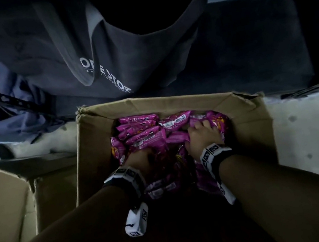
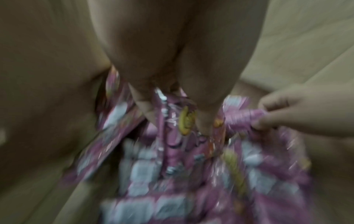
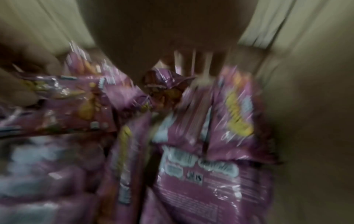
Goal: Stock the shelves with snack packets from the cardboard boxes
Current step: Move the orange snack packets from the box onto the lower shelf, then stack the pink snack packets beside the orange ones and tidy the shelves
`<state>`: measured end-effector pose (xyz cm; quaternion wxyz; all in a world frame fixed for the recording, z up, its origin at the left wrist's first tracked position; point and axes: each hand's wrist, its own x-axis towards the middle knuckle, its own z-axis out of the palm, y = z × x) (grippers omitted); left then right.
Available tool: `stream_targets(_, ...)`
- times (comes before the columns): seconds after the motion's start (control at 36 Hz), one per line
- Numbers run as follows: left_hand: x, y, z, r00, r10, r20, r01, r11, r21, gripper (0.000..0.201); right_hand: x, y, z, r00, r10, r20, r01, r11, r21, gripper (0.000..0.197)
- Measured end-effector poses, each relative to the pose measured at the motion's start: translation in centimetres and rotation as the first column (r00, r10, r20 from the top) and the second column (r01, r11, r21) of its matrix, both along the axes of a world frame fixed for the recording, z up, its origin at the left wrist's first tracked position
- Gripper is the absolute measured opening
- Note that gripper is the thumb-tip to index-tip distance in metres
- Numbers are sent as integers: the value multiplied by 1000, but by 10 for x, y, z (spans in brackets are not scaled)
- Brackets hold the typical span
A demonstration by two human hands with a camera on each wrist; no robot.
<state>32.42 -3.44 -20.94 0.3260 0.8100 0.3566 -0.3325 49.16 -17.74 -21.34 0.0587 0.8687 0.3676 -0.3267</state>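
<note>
- Pink snack packets (image 1: 152,135) lie heaped inside an open cardboard box (image 1: 93,136) on the floor, just below the person's head camera. The box looks largely full, so by my judgement most of the stocking is not yet done.
- The left hand (image 1: 140,160) is pushed down among the packets at the box's middle. The left wrist view, though blurred, shows its fingers (image 2: 143,106) closed around a packet.
- The right hand (image 1: 203,134) lies on the right side of the heap, fingers curled over packets. Seen from the left wrist, it pinches a packet's crimped end (image 2: 247,119). The right wrist view is too blurred to add more.
- Dark shelving (image 1: 258,43) stands beyond the box. No packets show on it, and much of it is in shadow.
- A second cardboard box (image 1: 2,202) sits to the left; what it holds is out of sight.
- A person in a grey shirt (image 1: 67,41) is close behind the box.
</note>
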Motion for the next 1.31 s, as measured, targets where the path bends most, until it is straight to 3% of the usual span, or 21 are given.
stream_targets(0.22,21,-9,98,990,64,124,-64,998,-3,36,25,-30,103,950,-253,-185,258,966,5,56)
stream_targets(0.31,45,-16,144,986,23,165,-20,1000,-19,38,39,-41,152,947,-240,-213,254,966,40,47)
stream_targets(0.42,80,-25,212,975,-134,176,140,990,-22,39,58,-56,223,962,-204,-184,214,976,38,26)
stream_targets(0.58,135,-41,313,912,-349,216,335,937,96,50,95,-75,329,968,-220,-125,226,973,44,30)
stream_targets(0.72,168,-51,382,898,-298,323,279,955,104,32,130,-94,409,953,-270,-137,287,950,122,48)
stream_targets(0.86,192,-58,439,851,-229,473,213,973,89,27,163,-117,469,941,-313,-133,336,915,224,28)
stream_targets(0.92,200,-59,456,820,-190,540,188,980,60,27,174,-125,491,934,-330,-136,356,889,289,33)
stream_targets(1.17,251,-46,494,646,-133,752,130,990,63,32,230,-136,535,933,-347,-99,333,724,604,30)
stream_targets(1.31,281,-41,486,658,-96,747,26,994,105,31,258,-133,510,916,-398,-38,298,615,731,34)
